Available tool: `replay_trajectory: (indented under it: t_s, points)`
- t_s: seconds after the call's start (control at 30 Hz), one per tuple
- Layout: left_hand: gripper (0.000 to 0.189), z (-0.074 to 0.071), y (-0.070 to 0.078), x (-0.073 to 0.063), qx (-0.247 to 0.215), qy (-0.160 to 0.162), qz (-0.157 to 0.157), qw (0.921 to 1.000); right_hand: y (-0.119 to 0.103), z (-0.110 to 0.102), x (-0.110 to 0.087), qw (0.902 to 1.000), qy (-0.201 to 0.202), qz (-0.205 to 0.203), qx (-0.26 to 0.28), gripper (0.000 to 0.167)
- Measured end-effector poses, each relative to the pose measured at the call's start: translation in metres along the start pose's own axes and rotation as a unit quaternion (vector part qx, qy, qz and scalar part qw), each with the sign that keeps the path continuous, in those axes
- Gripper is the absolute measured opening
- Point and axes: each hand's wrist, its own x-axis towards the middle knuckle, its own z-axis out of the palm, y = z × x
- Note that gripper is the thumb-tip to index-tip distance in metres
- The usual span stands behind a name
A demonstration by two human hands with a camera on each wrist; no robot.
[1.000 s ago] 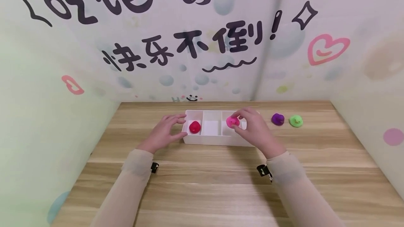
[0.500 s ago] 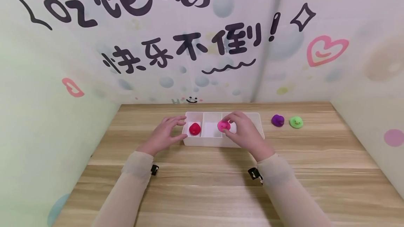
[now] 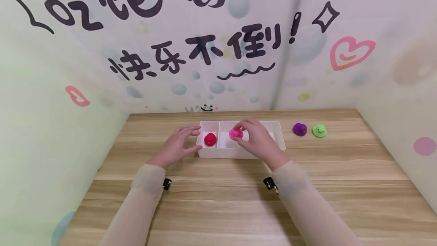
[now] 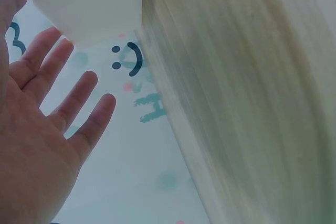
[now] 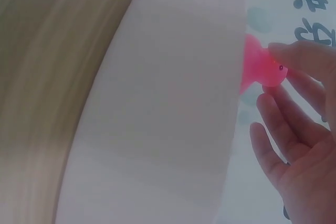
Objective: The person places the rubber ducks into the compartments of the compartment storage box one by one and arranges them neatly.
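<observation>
Right hand [image 3: 261, 140] pinches the pink duck [image 3: 235, 134] over middle of white box [image 3: 228, 153] | left hand [image 3: 175, 145], relaxed, is at box's left end | red toy [image 3: 210, 139] inside

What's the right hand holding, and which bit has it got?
The right hand is holding the pink toy duck, pinching it by its head.

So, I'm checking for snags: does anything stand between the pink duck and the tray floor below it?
Nothing visible does. The right hand pinches the pink duck above bare tray floor; the red toy lies to the left, beyond a divider.
</observation>
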Motion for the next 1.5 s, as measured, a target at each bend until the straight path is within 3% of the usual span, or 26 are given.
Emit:
replay_trajectory:
  t_s: [0.17,0.53,1.13,1.5]
  points:
    - [0.053,-0.001,0.000,-0.002,0.000,-0.002,-0.004,1.0000,-0.002,0.007,0.004,0.9999,-0.008,0.009,0.000,0.027]
    - [0.053,-0.002,0.002,-0.002,-0.001,-0.004,-0.006,1.0000,-0.008,0.014,0.013,0.9994,-0.015,-0.026,-0.020,0.027]
    - [0.053,-0.002,0.001,0.000,0.003,-0.010,-0.013,0.9999,-0.003,0.026,0.024,0.9983,-0.042,-0.022,-0.033,0.022]
    - [0.052,-0.001,0.000,-0.001,-0.001,-0.007,-0.013,0.9999,-0.003,0.033,0.028,0.9955,-0.075,0.015,-0.056,0.022]
